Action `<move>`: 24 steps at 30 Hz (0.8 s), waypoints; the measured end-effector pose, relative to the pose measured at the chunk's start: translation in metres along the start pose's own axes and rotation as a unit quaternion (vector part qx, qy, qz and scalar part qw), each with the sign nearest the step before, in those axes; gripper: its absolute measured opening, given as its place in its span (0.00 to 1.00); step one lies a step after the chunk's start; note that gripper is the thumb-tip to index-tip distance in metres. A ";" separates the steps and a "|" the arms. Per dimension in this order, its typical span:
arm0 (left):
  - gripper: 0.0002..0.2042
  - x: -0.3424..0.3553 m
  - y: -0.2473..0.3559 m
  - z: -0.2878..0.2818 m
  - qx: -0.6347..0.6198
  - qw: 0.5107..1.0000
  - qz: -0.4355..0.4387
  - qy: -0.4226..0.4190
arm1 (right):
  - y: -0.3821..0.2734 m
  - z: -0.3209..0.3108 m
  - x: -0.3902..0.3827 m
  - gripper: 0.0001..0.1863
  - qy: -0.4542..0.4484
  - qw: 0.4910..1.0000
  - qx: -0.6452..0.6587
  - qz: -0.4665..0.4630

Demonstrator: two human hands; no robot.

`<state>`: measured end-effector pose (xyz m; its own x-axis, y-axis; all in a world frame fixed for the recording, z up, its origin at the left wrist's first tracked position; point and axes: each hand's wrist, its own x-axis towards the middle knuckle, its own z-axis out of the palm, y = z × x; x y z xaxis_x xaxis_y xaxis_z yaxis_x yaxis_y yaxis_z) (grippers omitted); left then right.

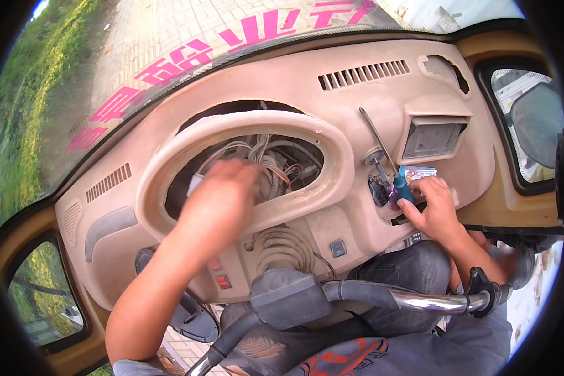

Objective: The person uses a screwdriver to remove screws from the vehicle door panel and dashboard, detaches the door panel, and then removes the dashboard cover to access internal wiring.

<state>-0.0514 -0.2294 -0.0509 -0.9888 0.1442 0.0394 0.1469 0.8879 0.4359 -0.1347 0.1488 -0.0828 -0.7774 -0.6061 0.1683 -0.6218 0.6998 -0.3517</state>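
My left hand (229, 188) reaches into the oval opening of the instrument surround (332, 156). It is smeared by motion and its fingers are mostly hidden, so I cannot tell whether it holds anything. Behind it lies a tangle of wires (257, 149), and a white piece (195, 183) shows beside the hand. At the right of the dashboard, my right hand (433, 205) has its thumb and fingers closed at the handle end of a teal-handled screwdriver (402, 187). The long shaft slants up and left. Close to the handle are a purple item (392, 199) and a colourful packet (418, 172).
Handlebars (429, 299) with a dark centre cover (289, 297) cross the space before me. A ribbed boot (283, 247) rises behind them. Red switches (221, 281) sit low on the panel. A key-like metal piece (375, 155) and grey-fronted recess (427, 138) lie at right.
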 end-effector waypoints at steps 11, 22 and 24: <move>0.15 0.051 0.000 0.017 0.029 0.987 0.098 -0.126 | -0.006 0.012 0.010 0.26 0.024 0.999 0.047 -0.007; 0.20 0.039 -0.012 0.004 0.121 0.983 -0.042 -0.132 | 0.015 0.000 -0.006 0.23 0.063 0.993 0.095 -0.021; 0.20 0.032 -0.013 -0.001 0.115 0.985 -0.055 -0.116 | 0.019 -0.005 -0.011 0.22 0.068 0.993 0.101 -0.015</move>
<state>-0.0847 -0.2367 -0.0545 -0.9700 0.1144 -0.2146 0.0685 0.9753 0.2102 -0.1383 0.1706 -0.0870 -0.7733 -0.5595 0.2983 -0.6232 0.5845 -0.5195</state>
